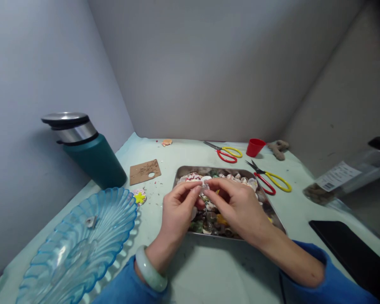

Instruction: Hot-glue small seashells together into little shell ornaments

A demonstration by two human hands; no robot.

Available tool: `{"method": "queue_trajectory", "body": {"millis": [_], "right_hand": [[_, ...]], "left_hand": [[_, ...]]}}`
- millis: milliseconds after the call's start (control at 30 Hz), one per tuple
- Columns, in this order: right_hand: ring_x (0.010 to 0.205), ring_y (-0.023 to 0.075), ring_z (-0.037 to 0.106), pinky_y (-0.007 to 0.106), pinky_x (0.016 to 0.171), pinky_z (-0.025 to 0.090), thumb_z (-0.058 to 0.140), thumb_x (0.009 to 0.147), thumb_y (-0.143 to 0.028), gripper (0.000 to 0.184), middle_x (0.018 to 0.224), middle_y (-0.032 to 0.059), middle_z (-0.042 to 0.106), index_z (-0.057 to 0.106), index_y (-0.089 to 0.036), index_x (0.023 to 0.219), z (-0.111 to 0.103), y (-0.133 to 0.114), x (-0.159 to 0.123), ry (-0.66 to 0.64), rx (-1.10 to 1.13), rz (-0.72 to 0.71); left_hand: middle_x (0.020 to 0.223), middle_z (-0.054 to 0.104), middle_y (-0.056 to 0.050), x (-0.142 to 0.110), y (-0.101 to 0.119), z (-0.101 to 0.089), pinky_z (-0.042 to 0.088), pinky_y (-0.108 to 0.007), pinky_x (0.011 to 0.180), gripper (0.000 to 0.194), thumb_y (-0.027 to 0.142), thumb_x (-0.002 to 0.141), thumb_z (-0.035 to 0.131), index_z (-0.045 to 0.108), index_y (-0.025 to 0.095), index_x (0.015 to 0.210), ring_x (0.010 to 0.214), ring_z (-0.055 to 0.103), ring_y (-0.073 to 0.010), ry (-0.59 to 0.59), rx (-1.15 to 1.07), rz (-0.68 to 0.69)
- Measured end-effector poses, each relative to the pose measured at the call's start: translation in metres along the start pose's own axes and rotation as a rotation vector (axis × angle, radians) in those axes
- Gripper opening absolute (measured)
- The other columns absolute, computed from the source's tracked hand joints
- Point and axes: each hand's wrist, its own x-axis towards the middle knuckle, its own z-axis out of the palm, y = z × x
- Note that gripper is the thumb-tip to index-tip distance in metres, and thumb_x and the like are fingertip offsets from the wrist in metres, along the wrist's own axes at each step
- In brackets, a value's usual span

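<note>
Over a metal tray (274, 211), my left hand (181, 202) and my right hand (232, 202) meet fingertip to fingertip. Both are closed, pinching a small whitish, partly clear piece (205, 184) whose kind I cannot make out. Shells (237, 178) and dark, green and yellow stones or shells (209, 221) fill the tray below. My fingers hide part of the contents. A pale green bangle (150, 269) circles my left wrist.
At left are a blue scalloped dish (114, 236) holding a small piece, and a teal bottle (93, 160). Brown card (145, 172) lies behind. Two pairs of scissors (226, 153), a red cup (255, 147), a labelled bag (338, 177) and a black flat object (348, 249) surround the tray.
</note>
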Motion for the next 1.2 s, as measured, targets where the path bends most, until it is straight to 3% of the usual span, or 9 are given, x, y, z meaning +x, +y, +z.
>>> {"method": "queue_trajectory", "body": {"millis": [100, 233, 733, 1000, 1200], "right_hand": [[0.064, 0.0123, 0.059, 0.024, 0.062, 0.042, 0.061, 0.084, -0.018, 0.016, 0.076, -0.0017, 0.068, 0.065, -0.02, 0.099, -0.001, -0.003, -0.001, -0.011, 0.072, 0.039], [0.06, 0.0108, 0.057, 0.023, 0.06, 0.042, 0.061, 0.083, -0.017, 0.014, 0.069, -0.0039, 0.066, 0.065, -0.02, 0.095, -0.001, -0.006, -0.001, -0.035, 0.121, 0.065], [0.06, 0.0114, 0.059, 0.023, 0.058, 0.045, 0.058, 0.084, -0.022, 0.015, 0.075, -0.0024, 0.069, 0.068, -0.021, 0.095, -0.012, -0.009, 0.003, -0.06, 0.124, 0.112], [0.085, 0.0184, 0.064, 0.031, 0.077, 0.048, 0.053, 0.087, -0.023, 0.021, 0.094, 0.0027, 0.071, 0.07, -0.022, 0.101, -0.02, -0.005, 0.005, -0.111, 0.035, 0.044], [0.089, 0.0182, 0.064, 0.03, 0.077, 0.048, 0.051, 0.09, -0.022, 0.023, 0.097, 0.0025, 0.071, 0.07, -0.025, 0.102, -0.023, -0.004, 0.006, -0.132, 0.014, -0.012]], "left_hand": [[0.063, 0.062, -0.001, 0.001, 0.0, 0.0, 0.049, -0.021, 0.056, 0.019, 0.029, 0.078, 0.066, 0.07, 0.013, 0.088, 0.055, 0.057, -0.01, -0.001, -0.058, -0.079], [0.068, 0.064, -0.002, 0.002, 0.0, 0.0, 0.05, -0.022, 0.056, 0.02, 0.031, 0.078, 0.066, 0.067, 0.012, 0.085, 0.054, 0.057, -0.0095, -0.046, -0.158, -0.117], [0.054, 0.06, -0.001, 0.004, 0.004, -0.005, 0.049, -0.022, 0.054, 0.017, 0.028, 0.077, 0.066, 0.06, 0.013, 0.083, 0.049, 0.055, -0.0095, -0.17, -0.397, -0.304], [0.057, 0.061, -0.001, 0.005, 0.002, -0.007, 0.048, -0.021, 0.056, 0.02, 0.023, 0.079, 0.064, 0.061, 0.012, 0.095, 0.05, 0.056, -0.0091, -0.263, -0.413, -0.321], [0.055, 0.06, 0.0, 0.005, 0.003, -0.006, 0.047, -0.019, 0.055, 0.023, 0.022, 0.076, 0.068, 0.066, 0.01, 0.096, 0.049, 0.054, -0.0078, -0.27, -0.412, -0.339]]}}
